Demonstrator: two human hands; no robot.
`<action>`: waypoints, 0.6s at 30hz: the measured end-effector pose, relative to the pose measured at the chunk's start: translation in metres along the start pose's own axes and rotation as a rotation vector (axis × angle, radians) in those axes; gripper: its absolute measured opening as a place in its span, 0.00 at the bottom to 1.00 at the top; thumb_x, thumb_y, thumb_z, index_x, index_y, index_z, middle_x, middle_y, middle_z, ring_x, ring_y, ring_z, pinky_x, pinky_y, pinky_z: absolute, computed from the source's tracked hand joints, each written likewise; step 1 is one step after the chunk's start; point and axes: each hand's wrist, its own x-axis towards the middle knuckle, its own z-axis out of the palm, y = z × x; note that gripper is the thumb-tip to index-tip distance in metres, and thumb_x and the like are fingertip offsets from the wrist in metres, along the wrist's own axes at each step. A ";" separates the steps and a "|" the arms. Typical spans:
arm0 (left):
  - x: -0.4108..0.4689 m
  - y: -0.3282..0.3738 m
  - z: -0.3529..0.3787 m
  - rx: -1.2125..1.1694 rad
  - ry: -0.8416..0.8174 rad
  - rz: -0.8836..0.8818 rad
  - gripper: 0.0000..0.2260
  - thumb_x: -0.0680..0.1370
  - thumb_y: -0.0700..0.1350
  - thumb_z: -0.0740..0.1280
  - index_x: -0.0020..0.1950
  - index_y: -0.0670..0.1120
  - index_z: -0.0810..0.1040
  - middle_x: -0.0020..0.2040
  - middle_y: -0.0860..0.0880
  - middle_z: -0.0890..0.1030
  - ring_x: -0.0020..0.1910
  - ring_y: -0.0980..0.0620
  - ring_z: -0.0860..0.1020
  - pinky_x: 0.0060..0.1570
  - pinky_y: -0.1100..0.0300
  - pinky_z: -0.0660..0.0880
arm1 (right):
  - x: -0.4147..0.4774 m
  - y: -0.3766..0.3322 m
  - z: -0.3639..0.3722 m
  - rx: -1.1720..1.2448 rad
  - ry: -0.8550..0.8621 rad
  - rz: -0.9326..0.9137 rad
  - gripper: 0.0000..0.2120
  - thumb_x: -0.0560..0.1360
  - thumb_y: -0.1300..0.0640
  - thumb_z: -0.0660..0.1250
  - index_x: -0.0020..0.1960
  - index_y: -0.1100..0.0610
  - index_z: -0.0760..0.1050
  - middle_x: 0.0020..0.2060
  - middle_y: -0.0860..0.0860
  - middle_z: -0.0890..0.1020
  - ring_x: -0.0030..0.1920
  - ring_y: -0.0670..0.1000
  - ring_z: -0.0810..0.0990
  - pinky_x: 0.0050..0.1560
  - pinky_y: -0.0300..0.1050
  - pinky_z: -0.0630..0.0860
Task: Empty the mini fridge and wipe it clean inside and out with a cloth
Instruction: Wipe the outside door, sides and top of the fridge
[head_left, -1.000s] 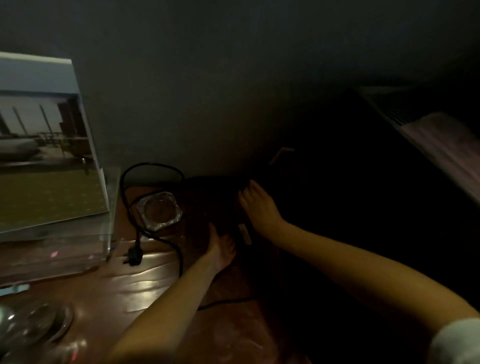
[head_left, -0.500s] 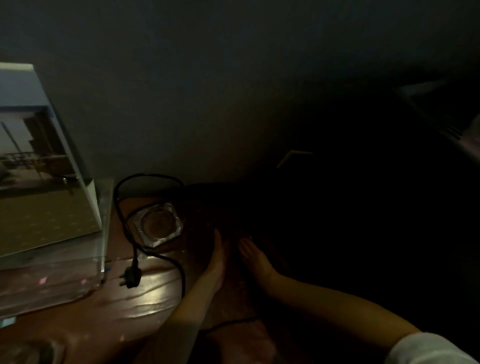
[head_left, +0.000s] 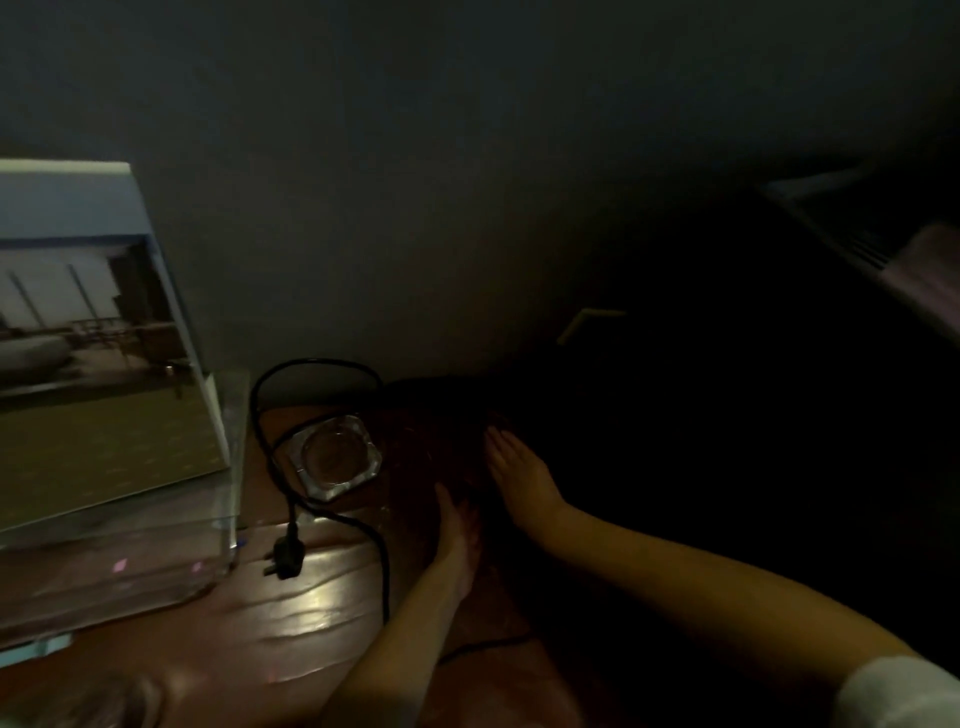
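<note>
Right hand (head_left: 519, 478) edged forward, left hand (head_left: 460, 525) beside, ashtray (head_left: 337, 457), plug cable (head_left: 384, 561) near.

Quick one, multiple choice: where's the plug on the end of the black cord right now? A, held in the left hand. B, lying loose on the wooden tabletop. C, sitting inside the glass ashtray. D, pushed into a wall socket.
B: the plug lies on the wooden tabletop with its prongs free, just beside the clear acrylic stand.
</note>
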 end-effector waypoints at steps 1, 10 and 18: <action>0.000 -0.001 -0.006 -0.015 0.030 0.010 0.45 0.68 0.77 0.48 0.77 0.50 0.61 0.75 0.46 0.66 0.72 0.47 0.66 0.74 0.46 0.58 | 0.000 -0.009 0.002 -0.008 -0.034 -0.036 0.34 0.83 0.45 0.50 0.77 0.64 0.37 0.78 0.59 0.43 0.77 0.59 0.41 0.74 0.53 0.36; -0.007 0.004 0.005 0.059 -0.086 0.033 0.35 0.78 0.68 0.41 0.67 0.48 0.73 0.69 0.46 0.73 0.70 0.49 0.69 0.74 0.52 0.58 | -0.067 -0.029 0.025 0.083 -0.074 -0.106 0.29 0.84 0.51 0.48 0.77 0.63 0.39 0.78 0.56 0.44 0.78 0.55 0.41 0.66 0.50 0.26; -0.013 0.009 0.045 0.166 -0.143 -0.032 0.37 0.78 0.68 0.39 0.75 0.45 0.64 0.73 0.44 0.68 0.71 0.45 0.67 0.62 0.56 0.65 | -0.086 0.015 0.006 0.090 0.055 0.117 0.29 0.83 0.52 0.48 0.77 0.64 0.41 0.78 0.57 0.43 0.78 0.57 0.41 0.72 0.54 0.31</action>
